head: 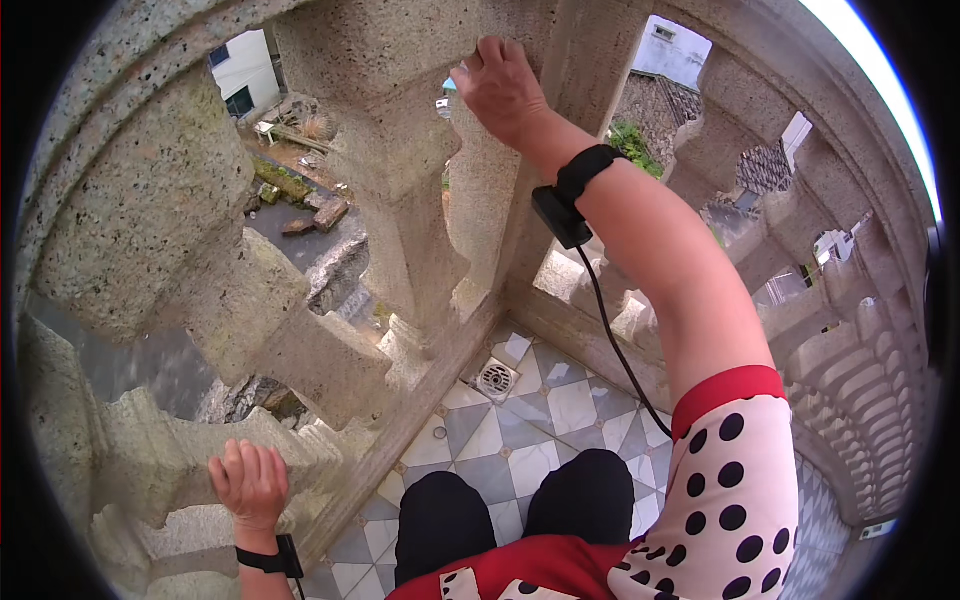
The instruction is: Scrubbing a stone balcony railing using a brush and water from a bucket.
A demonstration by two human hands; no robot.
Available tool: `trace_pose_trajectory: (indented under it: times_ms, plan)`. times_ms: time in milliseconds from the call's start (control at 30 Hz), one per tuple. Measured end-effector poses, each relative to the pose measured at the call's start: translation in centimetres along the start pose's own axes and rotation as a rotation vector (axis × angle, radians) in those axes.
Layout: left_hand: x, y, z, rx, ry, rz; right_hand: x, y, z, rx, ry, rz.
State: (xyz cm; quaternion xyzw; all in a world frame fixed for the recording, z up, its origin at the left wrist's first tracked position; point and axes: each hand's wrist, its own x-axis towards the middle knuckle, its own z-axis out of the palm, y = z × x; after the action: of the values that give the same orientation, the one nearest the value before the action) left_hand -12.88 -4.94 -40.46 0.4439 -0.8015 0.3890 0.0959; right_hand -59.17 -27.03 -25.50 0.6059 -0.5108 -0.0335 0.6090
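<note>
My right hand (504, 94) is raised against the upper part of a stone baluster (397, 150) near the balustrade's corner post (574, 97). Its fingers are bent, and a small light-blue patch shows at their left edge; whether it is something held or part of the background is unclear. Lower left, my left hand (251, 480) is in front of another carved baluster (172, 457), its fingers curled and close together. The palm side is hidden, so I cannot see whether it touches the stone or holds anything. Both wrists wear black straps with small boxes and cables.
A grey and white tiled floor (517, 427) has a round metal drain (496, 379) in the corner. A stone curb (405, 420) runs under the balusters. More balusters (840, 375) curve away on the right. Outside lie a lower paved area (285, 232), a white building (247, 71) and tiled roofs (652, 105).
</note>
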Motion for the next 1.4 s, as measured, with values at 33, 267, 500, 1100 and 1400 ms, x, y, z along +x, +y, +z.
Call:
trace_pose_trajectory:
  times_ms: [33, 267, 500, 1100, 1400]
  plan:
    - [-0.1, -0.1, -0.1, -0.003, -0.003, 0.006, 1.3, 2.3, -0.6, -0.053, 0.094, 0.047]
    - [-0.4, 0.1, 0.2, 0.054, -0.024, -0.024, 2.1, 3.3, -0.8, -0.072, 0.306, 0.310]
    - [-0.8, -0.1, -0.1, 0.015, -0.011, -0.020, -3.3, -8.0, 0.4, 0.085, -0.162, 0.000]
    - [-0.1, 0.1, -0.2, 0.014, -0.030, -0.041, -8.5, -3.9, 0.6, 0.086, 0.107, 0.137]
    - [-0.2, 0.1, -0.4, 0.018, 0.008, -0.005, -17.1, -14.2, 1.3, 0.204, -0.348, -0.251]
